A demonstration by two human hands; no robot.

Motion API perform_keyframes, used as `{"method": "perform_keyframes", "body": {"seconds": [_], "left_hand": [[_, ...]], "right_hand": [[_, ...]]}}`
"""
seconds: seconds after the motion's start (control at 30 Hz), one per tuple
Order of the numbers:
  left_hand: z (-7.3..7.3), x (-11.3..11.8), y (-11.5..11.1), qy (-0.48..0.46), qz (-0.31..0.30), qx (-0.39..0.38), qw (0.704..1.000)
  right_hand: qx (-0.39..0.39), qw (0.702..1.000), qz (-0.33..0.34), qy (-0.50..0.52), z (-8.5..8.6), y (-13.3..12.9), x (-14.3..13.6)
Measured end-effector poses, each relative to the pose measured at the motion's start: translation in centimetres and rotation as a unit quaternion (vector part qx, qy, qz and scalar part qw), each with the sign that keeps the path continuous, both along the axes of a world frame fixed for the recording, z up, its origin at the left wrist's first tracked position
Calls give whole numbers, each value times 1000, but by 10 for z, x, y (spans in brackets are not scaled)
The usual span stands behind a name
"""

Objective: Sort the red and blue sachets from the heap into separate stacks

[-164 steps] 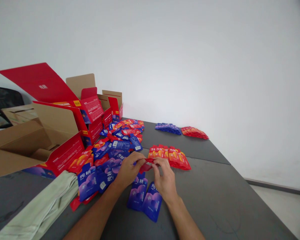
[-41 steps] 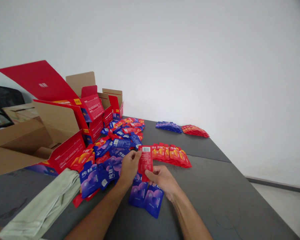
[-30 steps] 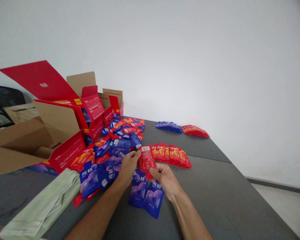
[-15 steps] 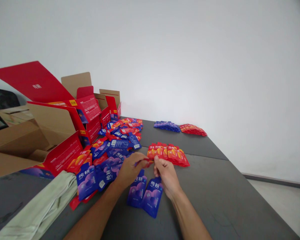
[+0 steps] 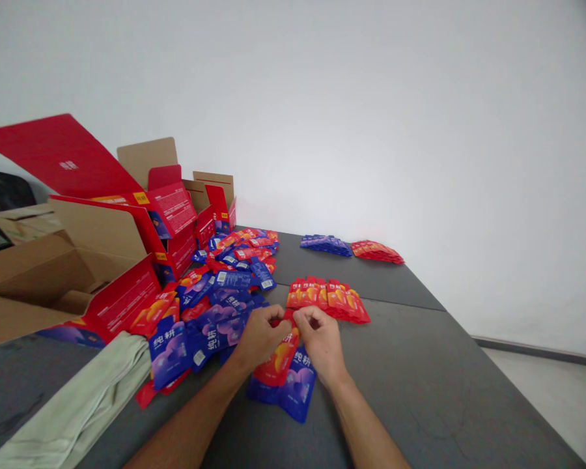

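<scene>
A red pouch with orange fruit print hangs between my hands, its printed face toward me. My left hand pinches its upper left edge, and my right hand pinches it near the top right corner. Beneath it, two blue-purple pouches lie side by side on the table, partly covered by the red one. Just beyond my fingers is a row of overlapping red pouches. To the left of my left hand spreads a mixed heap of blue and red pouches.
Open red cardboard boxes stand along the left of the dark table. A pale green cloth lies at the front left. Fanned rows of blue pouches and red pouches lie at the back, near the white wall.
The red pouch, seen nearly edge-on before, now hangs face toward me over the blue pouches. My hands have drawn closer together around its top.
</scene>
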State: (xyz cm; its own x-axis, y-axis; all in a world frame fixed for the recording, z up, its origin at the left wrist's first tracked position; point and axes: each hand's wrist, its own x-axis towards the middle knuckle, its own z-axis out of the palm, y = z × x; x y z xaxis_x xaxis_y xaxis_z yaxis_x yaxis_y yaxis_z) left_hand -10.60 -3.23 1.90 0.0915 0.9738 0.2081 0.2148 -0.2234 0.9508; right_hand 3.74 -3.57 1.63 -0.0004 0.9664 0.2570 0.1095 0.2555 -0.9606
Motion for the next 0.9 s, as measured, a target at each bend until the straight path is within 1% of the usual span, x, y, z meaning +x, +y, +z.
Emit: {"method": "perform_keyframes", "body": {"seconds": [0.17, 0.27, 0.37, 0.47, 0.53, 0.57, 0.63, 0.73, 0.8, 0.87, 0.9], "left_hand": [[2, 3, -1, -5, -49, 30, 998], [0, 5, -1, -5, -45, 35, 998], [-5, 6, 4, -40, -3, 18, 999], [-7, 6, 15, -93, 65, 0, 994], [-7, 7, 25, -112, 108, 4, 988], [-6, 8, 30, -118, 120, 5, 986], [-4, 13, 40, -126, 125, 0, 984], [0, 23, 50, -141, 92, -49, 984], [1, 31, 53, -149, 69, -115, 980], [0, 38, 51, -157, 46, -192, 968], [-2, 42, 50, -167, 32, -216, 961]], "right_hand": [[11, 1000, -7, 9, 0, -2, -2], [-1, 999, 10, 35, 2, -3, -2], [-27, 997, 35, 55, 3, -4, -3], [-61, 995, 60, 42, 4, -5, -3], [-81, 993, 76, 26, 4, -6, -1], [-91, 993, 80, 18, 4, -5, 1], [-107, 991, 75, 14, 2, -3, 6], [-119, 991, 45, 41, -2, 4, 17], [-114, 991, 3, 69, -5, 11, 26], [-95, 991, -48, 87, -7, 21, 36], [-82, 990, -68, 90, -8, 26, 40]]}}
